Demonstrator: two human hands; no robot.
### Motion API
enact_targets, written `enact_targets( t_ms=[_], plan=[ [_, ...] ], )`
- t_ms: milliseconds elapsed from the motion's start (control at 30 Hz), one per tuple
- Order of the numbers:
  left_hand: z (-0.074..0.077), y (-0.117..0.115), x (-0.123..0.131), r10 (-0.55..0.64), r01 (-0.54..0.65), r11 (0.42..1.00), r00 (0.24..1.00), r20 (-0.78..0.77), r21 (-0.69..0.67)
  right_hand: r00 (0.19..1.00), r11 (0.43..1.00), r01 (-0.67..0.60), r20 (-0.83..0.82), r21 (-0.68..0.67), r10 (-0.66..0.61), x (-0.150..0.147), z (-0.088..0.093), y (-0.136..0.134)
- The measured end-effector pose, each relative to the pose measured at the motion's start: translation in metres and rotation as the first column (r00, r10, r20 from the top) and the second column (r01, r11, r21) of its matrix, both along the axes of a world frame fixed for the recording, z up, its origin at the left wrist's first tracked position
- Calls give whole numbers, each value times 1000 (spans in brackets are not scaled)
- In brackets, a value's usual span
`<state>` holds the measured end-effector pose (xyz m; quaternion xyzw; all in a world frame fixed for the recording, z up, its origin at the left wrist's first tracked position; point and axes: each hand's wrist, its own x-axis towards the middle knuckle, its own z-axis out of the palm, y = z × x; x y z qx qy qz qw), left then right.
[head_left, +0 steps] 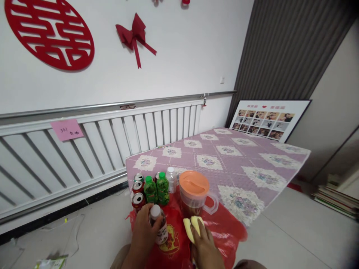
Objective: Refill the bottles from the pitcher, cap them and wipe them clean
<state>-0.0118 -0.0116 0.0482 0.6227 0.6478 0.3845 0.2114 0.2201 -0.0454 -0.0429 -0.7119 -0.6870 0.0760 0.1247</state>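
My left hand [143,232] is wrapped round a small clear bottle with a white cap [158,224], held upright over a red plastic bag [224,228] on the table. My right hand [206,246] presses a yellow sponge [193,226] down on the red bag, fingers closed over it. Just behind the sponge stands a clear pitcher with an orange lid [195,194]. Two green bottles [157,189], a white-capped bottle [171,178] and several red drink cans [138,194] cluster at the table's near left corner.
The table carries a pink patterned cloth [238,164]. A white radiator [98,142] with a pink note [66,129] runs along the wall. A framed photo collage [266,119] leans at the right. Books [336,198] lie on the floor.
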Motion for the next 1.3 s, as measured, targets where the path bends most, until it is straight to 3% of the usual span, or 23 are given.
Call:
enact_targets(
  t_ms=[100, 167, 333, 500, 767, 867, 1000, 1167, 1300],
  plan=[
    [-2, 1, 0, 2, -2, 1000, 1000, 11, 22, 999, 999, -11, 40, 48, 9, 1, -22, 1],
    [-3, 1, 1, 2, -3, 999, 1000, 21, 45, 997, 994, -66, 33, 84, 63, 7, -27, 2],
    [-9, 1, 2, 9, -14, 998, 997, 73, 64, 981, 956, -138, -94, 258, 167, 23, -16, 0],
    [-28, 0, 5, -36, 26, 999, 968, 248, 44, 974, 881, -136, -101, 453, 202, 21, -14, 1],
    [-50, -12, 18, 61, -51, 998, 949, 310, -42, 990, 927, -117, -30, 355, 137, 13, -36, 0],
    [-51, -12, 19, 92, -82, 996, 944, 318, -43, 986, 904, -96, -83, 417, 143, 15, -27, -1],
    [-45, -15, 19, 78, -86, 996, 943, 322, 11, 956, 872, -100, -197, 480, 218, 13, 2, -6],
    [-36, -27, 33, -42, 2, 993, 940, 338, 117, 850, 917, -197, -406, 347, 336, -8, 34, -18],
    [-39, -38, 52, -144, 99, 986, 914, 379, 136, 778, 944, -201, -544, 261, 316, -29, 37, -21]
  ],
)
